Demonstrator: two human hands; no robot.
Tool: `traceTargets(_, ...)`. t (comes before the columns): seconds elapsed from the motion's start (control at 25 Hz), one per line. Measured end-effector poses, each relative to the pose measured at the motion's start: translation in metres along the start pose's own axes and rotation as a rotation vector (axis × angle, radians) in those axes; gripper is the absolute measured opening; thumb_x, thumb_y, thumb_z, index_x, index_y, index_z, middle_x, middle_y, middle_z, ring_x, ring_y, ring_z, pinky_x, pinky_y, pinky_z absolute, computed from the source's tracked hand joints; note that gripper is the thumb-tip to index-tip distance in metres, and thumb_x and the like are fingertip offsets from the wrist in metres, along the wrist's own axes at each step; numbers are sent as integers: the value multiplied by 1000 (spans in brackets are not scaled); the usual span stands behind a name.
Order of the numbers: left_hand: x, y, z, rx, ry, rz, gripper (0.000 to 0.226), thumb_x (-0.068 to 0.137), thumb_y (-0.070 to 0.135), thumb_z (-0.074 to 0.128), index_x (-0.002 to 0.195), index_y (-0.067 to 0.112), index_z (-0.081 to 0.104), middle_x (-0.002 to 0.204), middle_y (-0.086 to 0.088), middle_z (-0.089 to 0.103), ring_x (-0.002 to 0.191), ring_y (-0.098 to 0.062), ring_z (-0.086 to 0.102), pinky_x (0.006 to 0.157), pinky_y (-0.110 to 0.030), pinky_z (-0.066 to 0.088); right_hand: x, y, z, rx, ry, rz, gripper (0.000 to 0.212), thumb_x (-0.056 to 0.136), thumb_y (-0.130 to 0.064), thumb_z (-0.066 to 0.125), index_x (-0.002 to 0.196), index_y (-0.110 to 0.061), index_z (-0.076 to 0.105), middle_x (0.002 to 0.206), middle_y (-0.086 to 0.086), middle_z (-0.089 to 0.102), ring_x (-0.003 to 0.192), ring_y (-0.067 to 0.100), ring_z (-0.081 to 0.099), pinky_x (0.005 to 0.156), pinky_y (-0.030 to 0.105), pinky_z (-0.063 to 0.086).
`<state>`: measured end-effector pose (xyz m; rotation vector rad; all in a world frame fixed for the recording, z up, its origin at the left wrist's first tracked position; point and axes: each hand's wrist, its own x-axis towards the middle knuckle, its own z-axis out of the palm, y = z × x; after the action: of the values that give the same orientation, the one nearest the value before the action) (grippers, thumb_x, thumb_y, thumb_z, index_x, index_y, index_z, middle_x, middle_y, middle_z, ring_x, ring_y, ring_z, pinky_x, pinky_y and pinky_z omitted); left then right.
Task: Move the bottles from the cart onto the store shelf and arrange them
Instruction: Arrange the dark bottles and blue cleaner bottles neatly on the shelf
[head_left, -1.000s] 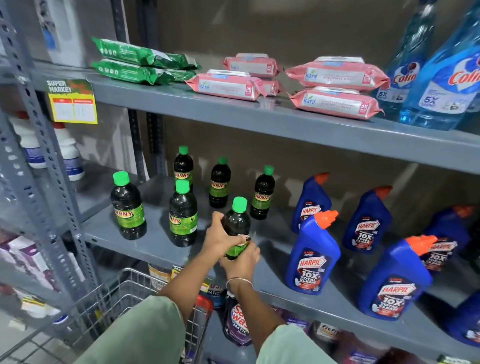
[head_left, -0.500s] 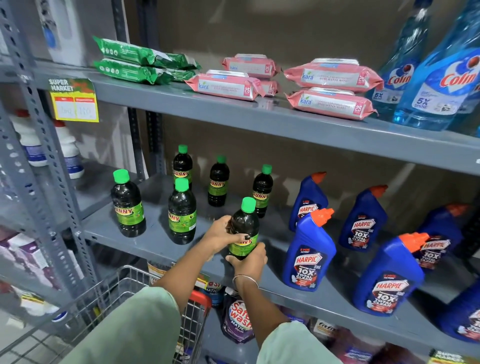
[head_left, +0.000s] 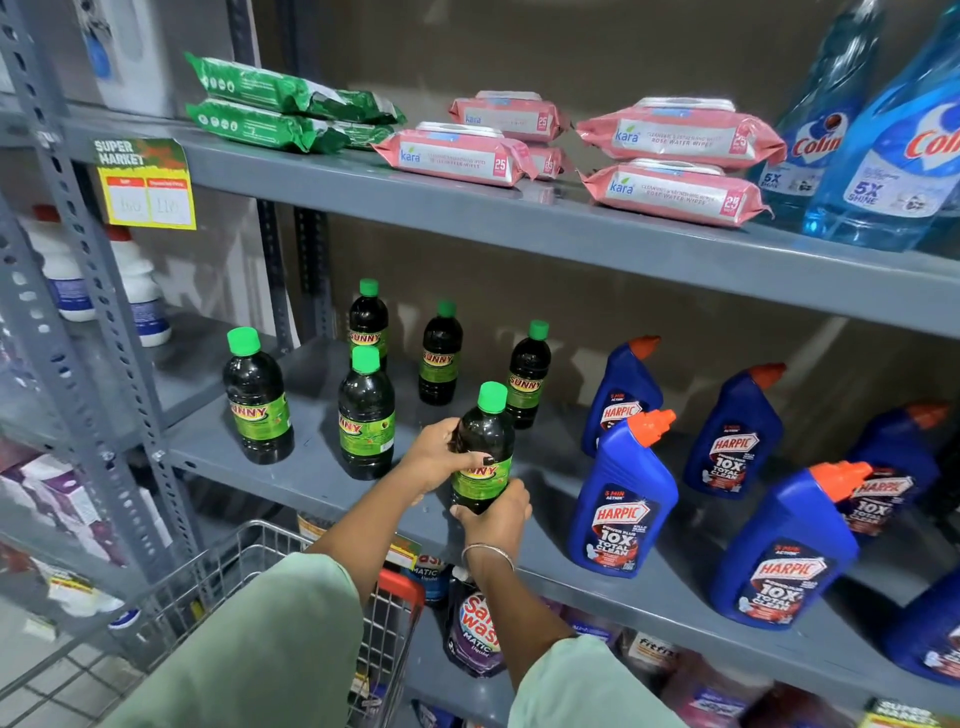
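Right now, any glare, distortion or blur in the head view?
Head view: wide-angle bend bows the shelf edge; soft glare on the held bottle between left hand and right hand; corners, like the Colin bottles, look soft and stretched.

Both hands grip one dark plastic bottle with a green cap and green SUNNY label (head_left: 483, 453), upright at the front of the grey metal middle shelf (head_left: 291, 483). The left hand (head_left: 439, 454) wraps its side at the label; the right hand (head_left: 496, 512) cups its base, a thin metal bangle (head_left: 487, 552) on that wrist. Five more matching green-capped bottles (head_left: 366, 415) stand upright to the left and behind, apart from one another. Blue HARPIC bottles with orange caps (head_left: 623, 499) stand to the right. A wire shopping cart with a red handle (head_left: 400, 587) sits below the arms.
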<state>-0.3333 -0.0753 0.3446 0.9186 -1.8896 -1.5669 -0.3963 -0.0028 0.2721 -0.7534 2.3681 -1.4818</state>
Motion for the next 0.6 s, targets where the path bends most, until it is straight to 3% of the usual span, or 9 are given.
traceTargets(0.24,-3,0,0,-12,7,-10,51,75,-6,69,122,-1,51,126,-24,59,107,-21,55,105,-43,42,1,-1,0,0,0,-3,64,59,-10,86,109,-3,46,118,13,51,116,28,42,99,40,43)
traceTargets(0.36,-7,1,0,-30,14,-31,65,74,-3,72,132,1,42,134,-19,53,122,-26,51,110,-42,39,-13,-10,0,-81,105,-9,74,57,-21,87,113,-2,44,117,13,48,115,29,42,94,42,46)
traceTargets(0.4,-11,1,-3,-19,74,-36,71,73,2,74,135,3,39,133,-17,52,124,-27,50,109,-39,40,-21,-13,1,-146,165,-42,72,57,-26,87,111,-3,45,114,13,49,112,30,44,90,42,47)
traceTargets(0.48,-19,2,-12,66,322,36,64,72,14,77,127,2,48,114,-14,57,105,-25,58,91,-30,47,-37,-18,8,-216,256,-124,62,60,-28,84,103,-2,48,106,15,52,105,33,48,84,43,49)
traceTargets(0.56,-30,1,-28,189,600,195,45,72,18,77,107,2,55,96,-10,52,85,-23,55,78,-32,47,-53,-25,21,-185,241,-175,51,65,-25,82,98,-3,49,102,16,54,101,34,50,82,43,48)
traceTargets(0.6,-32,-1,-37,227,716,244,41,72,17,76,102,2,54,97,-11,50,85,-25,53,79,-36,48,-59,-28,30,-162,185,-198,47,67,-23,80,97,-4,49,102,14,54,100,32,51,80,42,48)
